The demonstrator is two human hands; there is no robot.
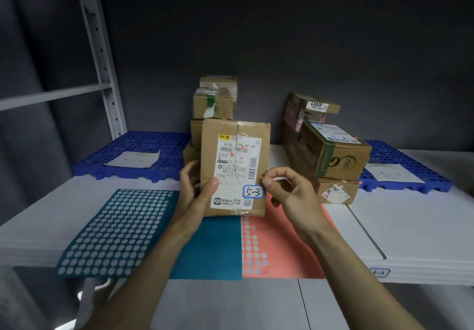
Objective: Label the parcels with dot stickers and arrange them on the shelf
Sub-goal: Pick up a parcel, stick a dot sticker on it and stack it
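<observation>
Your left hand (198, 188) grips parcel (234, 167), upright above shelf (410, 227), long axis vertical, shipping label facing you; your right hand (287, 188) pinches small red dot sticker (261, 178) at parcel's right edge

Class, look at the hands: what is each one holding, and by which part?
Left hand grips the parcel by its left edge. Right hand pinches something small and orange at the fingers.

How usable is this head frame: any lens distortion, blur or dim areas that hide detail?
Head view: wide-angle bending bows the shelf's front edge and slants the upright; the back wall is dim; the handwritten 5-3 tag on the held parcel reads sharply, its fine print is soft, and the rear boxes are slightly blurred.
</observation>
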